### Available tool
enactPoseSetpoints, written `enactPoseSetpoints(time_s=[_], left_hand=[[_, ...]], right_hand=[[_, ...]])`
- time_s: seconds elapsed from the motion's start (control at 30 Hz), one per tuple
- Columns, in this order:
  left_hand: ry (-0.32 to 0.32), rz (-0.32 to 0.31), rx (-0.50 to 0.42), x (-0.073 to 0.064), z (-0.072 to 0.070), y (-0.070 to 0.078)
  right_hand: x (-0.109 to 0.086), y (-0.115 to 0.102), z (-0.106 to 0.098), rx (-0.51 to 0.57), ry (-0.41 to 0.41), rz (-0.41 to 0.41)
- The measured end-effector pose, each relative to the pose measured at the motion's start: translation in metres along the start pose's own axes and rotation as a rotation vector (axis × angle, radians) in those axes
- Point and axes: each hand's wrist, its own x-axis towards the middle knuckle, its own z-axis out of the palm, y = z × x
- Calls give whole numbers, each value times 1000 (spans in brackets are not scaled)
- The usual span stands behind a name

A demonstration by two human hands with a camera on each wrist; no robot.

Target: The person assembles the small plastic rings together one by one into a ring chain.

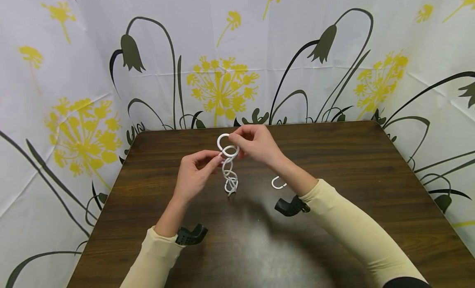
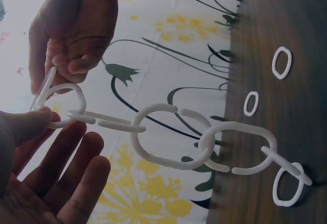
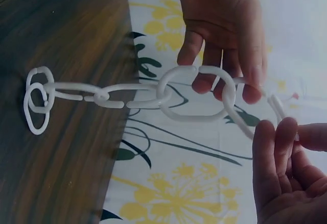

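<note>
Both hands hold up a chain (image 2: 179,166) of several white oval plastic links, high over the far half of the table. Between thumb and fingers, my left hand (image 1: 194,172) pinches a link near the top of the chain. My right hand (image 1: 257,144) grips the uppermost link (image 1: 218,142), its fingertips covering part of it. Small gaps show in the sides of some links in the right wrist view. The rest of the chain hangs straight down; whether its lowest link (image 2: 277,188) touches the table cannot be told.
Two loose white links, one farther (image 2: 275,63) and one nearer (image 2: 246,103) to the curtain, lie apart on the dark wooden table (image 1: 167,255). The right forearm partly hides a loose link (image 1: 273,184) in the head view. A flower-printed curtain (image 1: 156,98) stands behind the table.
</note>
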Motion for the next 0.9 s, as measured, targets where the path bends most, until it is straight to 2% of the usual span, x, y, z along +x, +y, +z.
enactPoseSetpoints(time_s=[0.37,0.9], left_hand=[[0,28,-14,-1,1,-1],[12,40,4,-2,-1,-4]], right_hand=[[-1,-1,5,-160,50,17],[-2,6,2,-212,45,21]])
